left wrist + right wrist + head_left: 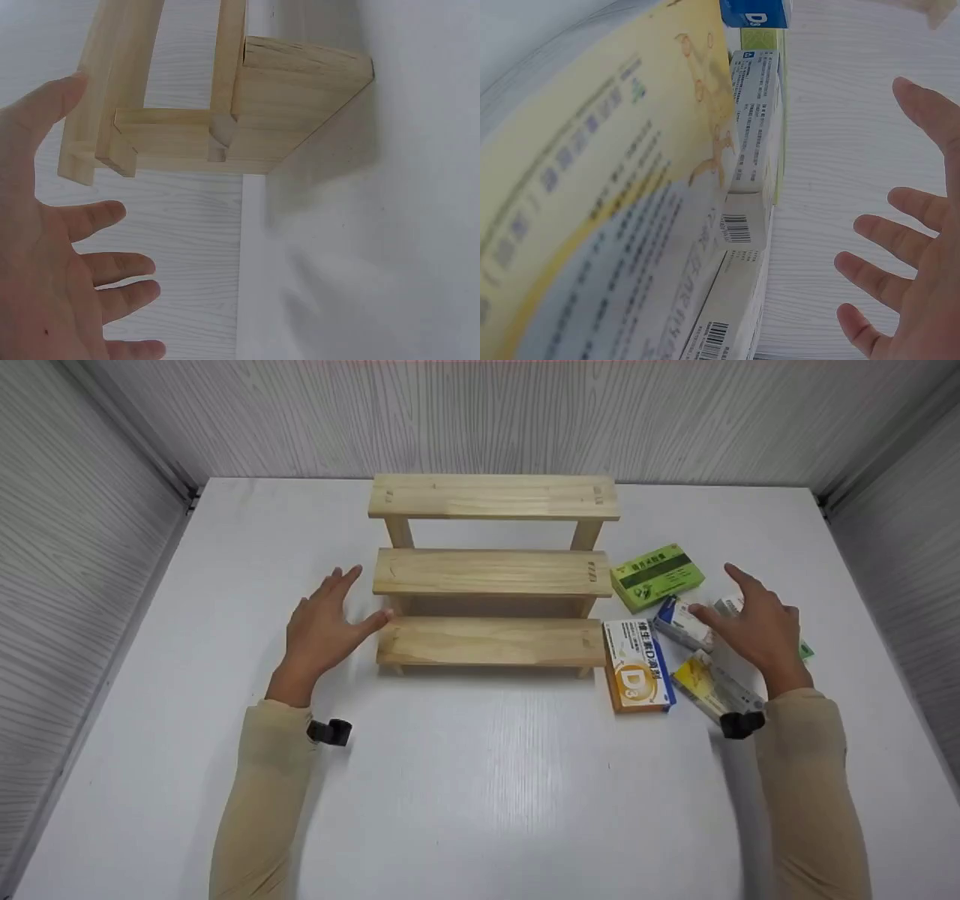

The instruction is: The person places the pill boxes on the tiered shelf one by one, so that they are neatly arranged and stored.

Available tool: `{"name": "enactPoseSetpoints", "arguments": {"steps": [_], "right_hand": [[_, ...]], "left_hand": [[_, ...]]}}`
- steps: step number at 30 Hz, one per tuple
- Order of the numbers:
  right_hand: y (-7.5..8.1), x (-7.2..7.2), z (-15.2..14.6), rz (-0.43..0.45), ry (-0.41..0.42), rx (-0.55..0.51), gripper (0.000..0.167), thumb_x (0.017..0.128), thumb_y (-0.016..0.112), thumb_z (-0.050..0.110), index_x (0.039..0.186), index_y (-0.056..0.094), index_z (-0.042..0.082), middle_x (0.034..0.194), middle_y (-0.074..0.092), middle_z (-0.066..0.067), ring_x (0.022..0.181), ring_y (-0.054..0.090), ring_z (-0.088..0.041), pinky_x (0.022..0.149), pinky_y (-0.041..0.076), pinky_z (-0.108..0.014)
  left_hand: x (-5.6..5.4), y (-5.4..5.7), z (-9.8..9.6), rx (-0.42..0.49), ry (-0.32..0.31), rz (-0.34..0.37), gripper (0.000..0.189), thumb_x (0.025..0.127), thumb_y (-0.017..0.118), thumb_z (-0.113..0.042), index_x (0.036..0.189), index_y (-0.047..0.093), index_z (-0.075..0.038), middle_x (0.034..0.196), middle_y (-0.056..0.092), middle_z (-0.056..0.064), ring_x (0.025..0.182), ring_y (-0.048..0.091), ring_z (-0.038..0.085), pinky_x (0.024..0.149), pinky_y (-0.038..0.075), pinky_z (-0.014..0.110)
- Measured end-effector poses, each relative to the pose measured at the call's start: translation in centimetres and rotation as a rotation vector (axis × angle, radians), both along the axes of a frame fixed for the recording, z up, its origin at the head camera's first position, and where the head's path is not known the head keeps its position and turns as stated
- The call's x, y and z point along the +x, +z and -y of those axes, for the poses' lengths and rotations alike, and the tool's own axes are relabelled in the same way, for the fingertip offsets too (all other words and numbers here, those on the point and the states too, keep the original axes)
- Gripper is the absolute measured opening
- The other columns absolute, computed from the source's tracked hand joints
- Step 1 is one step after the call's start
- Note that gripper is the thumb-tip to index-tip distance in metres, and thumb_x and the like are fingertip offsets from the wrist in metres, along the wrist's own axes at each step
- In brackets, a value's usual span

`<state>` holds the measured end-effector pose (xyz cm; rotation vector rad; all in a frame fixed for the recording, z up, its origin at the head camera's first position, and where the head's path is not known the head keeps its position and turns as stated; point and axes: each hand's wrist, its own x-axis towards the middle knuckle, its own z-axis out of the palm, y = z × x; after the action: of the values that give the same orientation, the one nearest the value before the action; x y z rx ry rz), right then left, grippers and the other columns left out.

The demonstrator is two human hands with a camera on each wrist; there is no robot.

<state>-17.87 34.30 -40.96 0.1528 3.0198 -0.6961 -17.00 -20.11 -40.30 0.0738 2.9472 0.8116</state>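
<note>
A three-step wooden rack (491, 574) stands at the middle of the white table (480, 780). My left hand (324, 624) lies open beside the rack's left end, its thumb close to the lowest step (491, 641); the left wrist view shows the spread fingers (97, 270) below the rack's end (300, 112). My right hand (757, 626) hovers open over a group of medicine boxes right of the rack: a green box (657, 576), an orange-and-white D3 box (637, 664), a blue-and-white box (679, 624) and a yellow box (709, 684). The right wrist view shows the yellow box (607, 202) very close.
Grey panelled walls (75, 547) enclose the table on the left, back and right. Bare white tabletop lies in front of the rack and between my sleeves (262, 802).
</note>
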Motion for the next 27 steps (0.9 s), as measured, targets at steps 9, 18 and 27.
{"name": "enactPoseSetpoints", "arguments": {"steps": [9,18,27], "right_hand": [[-1.0,-0.1,-0.8,0.05,0.025,0.013,0.094,0.085,0.055,0.068,0.152,0.028,0.007,0.145,0.042,-0.026,0.129,0.038,-0.048,0.1,0.019,-0.067],[-1.1,-0.4,-1.6,0.161,0.067,0.02,0.099,0.082,0.058,0.069,0.15,0.029,0.005,0.146,0.036,-0.03,0.136,0.025,-0.052,0.107,0.012,-0.069],[-1.6,-0.7,-1.8,0.254,0.1,0.062,0.099,0.08,0.062,0.068,0.149,0.032,0.004,0.148,0.027,-0.032,0.135,0.021,-0.055,0.108,0.014,-0.069]], "left_hand": [[0.3,-1.7,0.1,0.346,0.037,0.125,0.081,0.09,0.06,-0.054,0.154,0.024,-0.022,0.158,0.027,0.014,0.144,0.028,0.036,0.109,0.026,0.063],[0.4,-2.3,-0.4,0.603,-0.019,0.213,0.08,0.092,0.064,-0.037,0.154,0.02,-0.013,0.148,0.038,0.021,0.133,0.043,0.038,0.107,0.037,0.052],[0.8,-2.9,-0.4,0.644,-0.002,0.277,0.082,0.088,0.069,-0.033,0.154,0.023,-0.018,0.147,0.041,0.016,0.126,0.048,0.034,0.102,0.041,0.046]]}}
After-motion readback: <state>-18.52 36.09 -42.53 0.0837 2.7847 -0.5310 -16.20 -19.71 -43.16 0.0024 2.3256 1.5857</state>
